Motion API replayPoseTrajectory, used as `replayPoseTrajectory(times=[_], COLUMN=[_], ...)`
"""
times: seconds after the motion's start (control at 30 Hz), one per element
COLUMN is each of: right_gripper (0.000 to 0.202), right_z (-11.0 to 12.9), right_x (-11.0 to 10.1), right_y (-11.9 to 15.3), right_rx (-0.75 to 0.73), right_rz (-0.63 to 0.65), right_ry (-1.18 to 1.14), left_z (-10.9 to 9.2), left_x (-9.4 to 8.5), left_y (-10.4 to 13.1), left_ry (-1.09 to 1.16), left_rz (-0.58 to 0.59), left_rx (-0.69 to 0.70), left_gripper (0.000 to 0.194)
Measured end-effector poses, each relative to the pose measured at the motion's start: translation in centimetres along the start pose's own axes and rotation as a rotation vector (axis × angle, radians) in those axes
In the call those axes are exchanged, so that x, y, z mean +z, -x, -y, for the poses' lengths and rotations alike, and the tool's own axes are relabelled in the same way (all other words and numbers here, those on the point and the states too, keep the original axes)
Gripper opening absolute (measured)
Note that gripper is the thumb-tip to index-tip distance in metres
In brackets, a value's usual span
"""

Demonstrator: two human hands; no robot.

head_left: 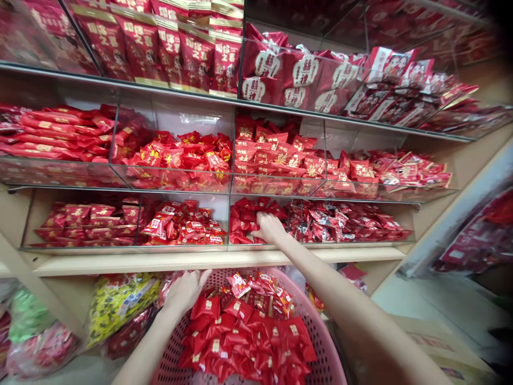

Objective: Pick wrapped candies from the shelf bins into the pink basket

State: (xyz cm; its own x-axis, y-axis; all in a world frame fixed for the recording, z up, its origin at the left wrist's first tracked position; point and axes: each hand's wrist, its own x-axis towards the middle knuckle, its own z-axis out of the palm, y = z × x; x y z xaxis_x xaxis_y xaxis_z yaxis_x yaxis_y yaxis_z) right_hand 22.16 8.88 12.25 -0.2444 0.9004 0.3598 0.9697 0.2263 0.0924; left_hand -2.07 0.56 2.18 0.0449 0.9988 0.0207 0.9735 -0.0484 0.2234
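My right hand (269,228) reaches into a clear bin on the lowest display shelf, its fingers bent down among dark red packets (244,215); whether it grips one is hidden. Below the shelf board, my left hand (185,289) is at the upper left rim of a pink perforated basket (326,326), thumb apart from the fingers, with no packet visible in it. The basket holds many red wrapped packets (240,337), with smaller red and white ones (262,283) towards its far side.
Shelves above hold bins of red packets (192,155) behind clear fronts. A pale wooden ledge (160,261) runs over the basket. Yellow bagged goods (120,305) lie lower left, a cardboard box (436,342) lower right.
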Motion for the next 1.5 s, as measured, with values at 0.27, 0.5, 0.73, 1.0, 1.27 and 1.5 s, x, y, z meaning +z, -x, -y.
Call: replayPoseTrajectory(times=[0.27, 0.5, 0.73, 1.0, 1.27, 1.5], right_gripper=[0.031, 0.039, 0.033, 0.029, 0.039, 0.055], right_z=[-3.2, -4.0, 3.0, 7.4, 7.1, 7.5], right_x=[-3.7, -4.9, -3.4, 4.3, 5.9, 6.0], right_y=[0.1, 3.9, 10.9, 14.0, 15.7, 16.1], right_rx=[0.048, 0.126, -0.027, -0.036, -0.222, -0.235], right_rz=[0.019, 0.060, 0.252, 0.204, 0.152, 0.174], right_ry=[-0.344, -0.863, -1.166, -1.002, -0.824, -0.784], left_z=[0.0, 0.0, 0.0, -0.4, -0.3, -0.2], left_x=[0.1, 0.2, 0.4, -0.4, -0.1, 0.0], left_y=[-0.1, 0.0, 0.0, 0.5, 0.4, 0.3], left_ry=[-0.009, -0.020, -0.024, -0.063, -0.054, -0.075], left_rz=[-0.003, -0.014, -0.015, -0.001, -0.008, -0.014], left_rx=[-0.003, 0.005, 0.009, -0.006, -0.006, 0.016], left_gripper=[0.058, 0.060, 0.063, 0.064, 0.065, 0.066])
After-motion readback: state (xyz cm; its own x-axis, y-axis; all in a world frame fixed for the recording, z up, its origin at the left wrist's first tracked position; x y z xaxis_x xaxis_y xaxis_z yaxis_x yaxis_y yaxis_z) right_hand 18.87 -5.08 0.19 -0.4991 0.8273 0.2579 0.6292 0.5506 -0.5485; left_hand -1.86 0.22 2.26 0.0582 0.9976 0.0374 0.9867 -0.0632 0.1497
